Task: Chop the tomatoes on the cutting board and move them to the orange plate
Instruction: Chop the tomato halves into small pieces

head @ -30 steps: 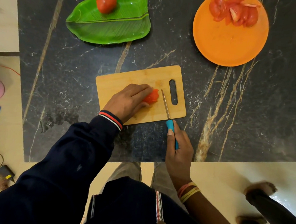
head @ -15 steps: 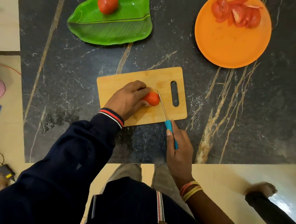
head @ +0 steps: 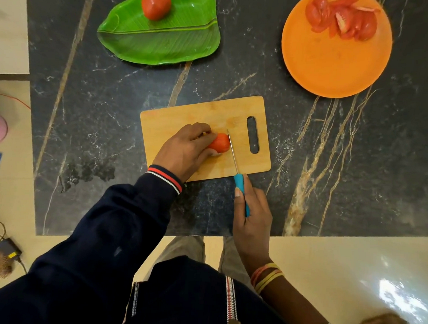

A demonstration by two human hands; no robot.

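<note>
From my screen I see a pale wooden cutting board [head: 185,120] with a slot handle. It lies on the black marble counter [head: 112,94]. The left hand [head: 183,150], in a dark blue sleeve, curls its fingers over a red tomato piece [head: 220,142] near the middle of the board and holds it down. The right hand [head: 252,213] grips the turquoise handle of a thin steel knife [head: 238,181]. The blade stands just at the right side of the tomato piece, with its tip toward the far edge of the board. I cannot tell if the edge is already inside the flesh. Far right on the counter is a round orange plate [head: 332,64], and red tomato slices [head: 342,18] lie in a heap at its far side. Far left, a green leaf-shaped plate [head: 164,42] carries one whole tomato [head: 156,5].
</note>
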